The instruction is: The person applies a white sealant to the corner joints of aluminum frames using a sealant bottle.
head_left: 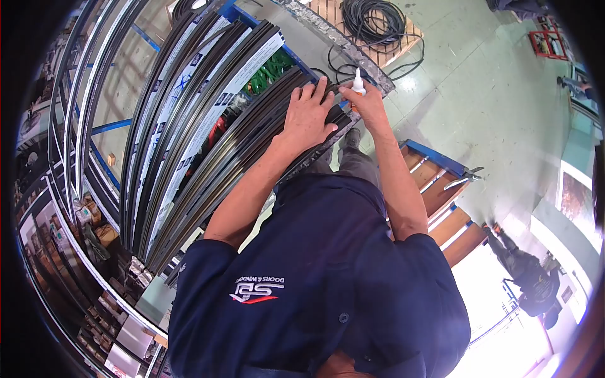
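Dark, long window-frame profiles (236, 142) lie side by side in front of me. My left hand (307, 120) rests over their near right end, fingers spread and thumb out to the side. Just right of it, my right hand (370, 107) is closed around a small white glue bottle (357, 90) with an orange label. The bottle's narrow nozzle points up and away from me. My right fingertips come close to the profile ends, and part of the bottle is hidden by the hand.
More profiles with white printed film (208, 126) stand left on a blue rack (112, 126). A coil of black cable (373, 20) lies on a pallet ahead. Pliers (463, 179) lie on a wooden-slatted blue stand (441, 195) at right. Another person (526, 277) is farther right.
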The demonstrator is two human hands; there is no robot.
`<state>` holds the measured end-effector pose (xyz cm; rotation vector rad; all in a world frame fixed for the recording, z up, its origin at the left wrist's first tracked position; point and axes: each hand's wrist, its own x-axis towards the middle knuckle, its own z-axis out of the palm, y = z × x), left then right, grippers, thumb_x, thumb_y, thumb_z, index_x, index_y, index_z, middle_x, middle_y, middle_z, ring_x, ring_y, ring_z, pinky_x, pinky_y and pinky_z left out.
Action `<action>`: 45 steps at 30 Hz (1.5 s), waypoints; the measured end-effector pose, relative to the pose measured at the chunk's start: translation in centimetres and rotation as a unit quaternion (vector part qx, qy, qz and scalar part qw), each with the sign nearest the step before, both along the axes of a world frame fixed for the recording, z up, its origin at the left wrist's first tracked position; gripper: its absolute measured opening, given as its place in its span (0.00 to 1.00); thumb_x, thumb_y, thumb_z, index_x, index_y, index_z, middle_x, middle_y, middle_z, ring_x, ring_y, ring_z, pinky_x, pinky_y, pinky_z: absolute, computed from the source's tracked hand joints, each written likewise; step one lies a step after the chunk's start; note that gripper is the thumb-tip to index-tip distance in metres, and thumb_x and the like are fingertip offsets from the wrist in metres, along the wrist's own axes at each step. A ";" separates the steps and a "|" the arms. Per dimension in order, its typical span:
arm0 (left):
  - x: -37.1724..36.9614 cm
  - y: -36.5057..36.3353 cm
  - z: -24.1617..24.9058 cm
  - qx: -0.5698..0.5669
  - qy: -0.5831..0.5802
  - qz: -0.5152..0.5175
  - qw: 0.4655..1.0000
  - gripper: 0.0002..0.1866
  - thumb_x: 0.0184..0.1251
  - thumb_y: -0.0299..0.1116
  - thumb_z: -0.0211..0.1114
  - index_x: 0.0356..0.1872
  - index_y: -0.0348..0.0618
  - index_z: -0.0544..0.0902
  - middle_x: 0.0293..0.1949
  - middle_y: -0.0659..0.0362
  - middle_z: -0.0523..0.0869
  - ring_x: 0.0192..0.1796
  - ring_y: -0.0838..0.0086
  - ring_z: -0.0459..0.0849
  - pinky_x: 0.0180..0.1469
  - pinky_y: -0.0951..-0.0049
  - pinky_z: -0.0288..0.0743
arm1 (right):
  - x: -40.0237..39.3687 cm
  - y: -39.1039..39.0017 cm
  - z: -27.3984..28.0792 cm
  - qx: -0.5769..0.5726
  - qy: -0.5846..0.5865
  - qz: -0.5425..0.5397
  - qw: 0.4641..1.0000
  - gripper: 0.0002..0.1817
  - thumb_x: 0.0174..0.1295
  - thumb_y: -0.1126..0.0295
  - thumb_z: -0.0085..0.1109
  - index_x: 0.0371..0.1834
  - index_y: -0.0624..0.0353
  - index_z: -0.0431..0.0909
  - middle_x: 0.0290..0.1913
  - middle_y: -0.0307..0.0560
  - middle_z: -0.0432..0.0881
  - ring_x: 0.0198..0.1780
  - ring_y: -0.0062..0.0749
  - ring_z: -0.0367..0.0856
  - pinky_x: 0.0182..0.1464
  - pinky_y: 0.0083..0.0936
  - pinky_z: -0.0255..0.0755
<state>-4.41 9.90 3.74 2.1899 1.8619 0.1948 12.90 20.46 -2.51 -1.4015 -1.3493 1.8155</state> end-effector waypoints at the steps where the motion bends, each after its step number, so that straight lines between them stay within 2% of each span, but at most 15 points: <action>1: 0.0 0.0 0.0 0.000 -0.001 0.001 1.000 0.43 0.54 0.50 0.82 0.70 0.40 0.81 0.81 0.42 0.68 0.73 0.49 0.71 0.72 0.48 0.64 | -0.3 0.1 0.3 -0.002 -0.009 0.006 1.000 0.17 0.62 0.62 0.79 0.45 0.63 0.86 0.32 0.39 0.87 0.31 0.19 0.81 0.33 0.20 0.73; 4: 0.1 0.0 0.2 0.001 -0.002 0.003 1.000 0.42 0.54 0.50 0.82 0.70 0.41 0.81 0.80 0.42 0.68 0.72 0.49 0.71 0.73 0.48 0.64 | -1.0 0.3 0.7 -0.003 -0.022 0.009 1.000 0.17 0.58 0.62 0.80 0.41 0.63 0.85 0.29 0.36 0.84 0.27 0.19 0.77 0.29 0.22 0.70; 8: 0.0 -0.2 0.2 0.004 -0.003 -0.001 1.000 0.42 0.54 0.51 0.81 0.70 0.40 0.81 0.80 0.42 0.67 0.73 0.49 0.71 0.73 0.48 0.64 | -1.0 0.8 0.8 -0.009 -0.033 0.043 0.998 0.18 0.59 0.61 0.81 0.41 0.61 0.84 0.30 0.37 0.84 0.27 0.19 0.77 0.30 0.20 0.70; 15: -2.4 0.4 0.0 -0.029 -0.060 -0.047 0.997 0.42 0.58 0.54 0.77 0.71 0.39 0.80 0.81 0.45 0.67 0.72 0.48 0.71 0.74 0.49 0.64 | -1.1 0.6 0.3 0.056 -0.058 0.044 0.996 0.17 0.61 0.60 0.80 0.40 0.60 0.84 0.30 0.35 0.82 0.27 0.17 0.76 0.29 0.21 0.69; 19: -4.2 1.4 0.1 -0.058 -0.095 -0.080 0.991 0.41 0.60 0.51 0.76 0.70 0.37 0.78 0.81 0.46 0.68 0.70 0.50 0.73 0.73 0.51 0.65 | -1.1 0.6 0.5 0.065 -0.066 0.048 0.995 0.17 0.61 0.59 0.79 0.40 0.59 0.84 0.30 0.34 0.83 0.27 0.17 0.76 0.29 0.21 0.69; 21: -4.8 1.9 0.0 -0.066 -0.108 -0.090 0.988 0.39 0.61 0.50 0.76 0.69 0.35 0.77 0.81 0.46 0.68 0.69 0.50 0.73 0.72 0.51 0.66 | -1.0 0.7 0.6 0.053 -0.064 0.054 0.995 0.17 0.61 0.60 0.79 0.39 0.61 0.85 0.31 0.37 0.86 0.30 0.19 0.79 0.34 0.23 0.73; 25: -4.8 1.7 -0.4 -0.006 -0.077 -0.112 0.991 0.34 0.60 0.50 0.77 0.61 0.37 0.81 0.76 0.44 0.74 0.62 0.53 0.77 0.64 0.55 0.68 | -1.1 0.8 1.0 0.053 -0.084 0.061 0.993 0.17 0.61 0.59 0.79 0.39 0.62 0.86 0.32 0.38 0.88 0.31 0.20 0.81 0.36 0.24 0.75; 28: -4.5 1.6 -0.2 0.005 -0.070 -0.106 0.992 0.33 0.59 0.50 0.78 0.58 0.36 0.82 0.76 0.44 0.75 0.60 0.54 0.77 0.62 0.55 0.69 | -1.2 0.6 1.4 0.047 -0.085 0.055 0.994 0.17 0.61 0.59 0.79 0.39 0.62 0.86 0.33 0.39 0.88 0.32 0.21 0.81 0.36 0.25 0.75; 31: -4.6 1.5 -0.3 -0.016 -0.063 -0.104 0.993 0.36 0.61 0.51 0.76 0.64 0.35 0.79 0.78 0.48 0.73 0.60 0.54 0.76 0.64 0.55 0.67 | -1.0 0.6 1.1 0.049 -0.080 0.052 0.994 0.17 0.60 0.59 0.80 0.38 0.62 0.86 0.33 0.39 0.88 0.33 0.21 0.81 0.37 0.25 0.75; 40: -5.9 2.0 -0.7 -0.025 -0.123 -0.087 0.988 0.36 0.63 0.49 0.76 0.69 0.43 0.79 0.73 0.53 0.79 0.61 0.54 0.77 0.67 0.53 0.65 | -1.0 0.6 0.5 0.057 -0.093 0.052 0.993 0.17 0.59 0.59 0.80 0.38 0.61 0.86 0.31 0.39 0.86 0.33 0.22 0.80 0.38 0.25 0.75; 45: -6.4 2.1 -0.2 -0.042 -0.171 -0.062 0.982 0.35 0.62 0.46 0.77 0.69 0.42 0.80 0.72 0.55 0.81 0.61 0.54 0.77 0.68 0.52 0.64 | -0.9 0.8 0.1 0.059 -0.097 0.052 0.992 0.17 0.59 0.59 0.80 0.37 0.61 0.86 0.30 0.37 0.85 0.31 0.21 0.80 0.37 0.24 0.74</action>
